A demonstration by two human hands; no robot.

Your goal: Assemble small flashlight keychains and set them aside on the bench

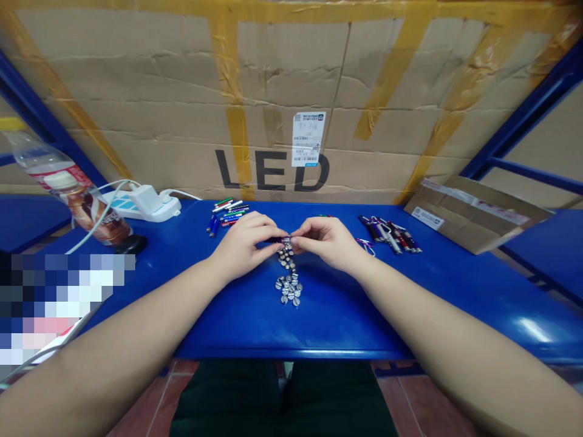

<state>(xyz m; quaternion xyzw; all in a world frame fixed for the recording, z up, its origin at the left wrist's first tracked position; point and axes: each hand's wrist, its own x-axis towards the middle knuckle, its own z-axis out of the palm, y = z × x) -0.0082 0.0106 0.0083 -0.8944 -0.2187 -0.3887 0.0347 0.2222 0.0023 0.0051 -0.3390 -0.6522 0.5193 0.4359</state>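
Note:
My left hand [248, 246] is closed in a pinch around a small dark purple metal tube [274, 240]. At the tube's right end, the thumb and forefinger of my right hand [325, 243] are pinched together; whatever tiny part they hold is mostly hidden. Just below both hands, many small round silver pieces [289, 285] lie in a loose trail on the blue table [237, 321]. Behind my left hand rests a group of short coloured tubes [228, 212] in green, blue, red and silver. Right of my right hand lies a pile of slim pocket torches [392, 235], some with clips.
A power strip [155, 209] with a white plug and cables sits at the back left, near plastic bottles [86, 206]. An open cardboard box [473, 212] stands at the right. A large taped carton [273, 85] marked LED walls off the back.

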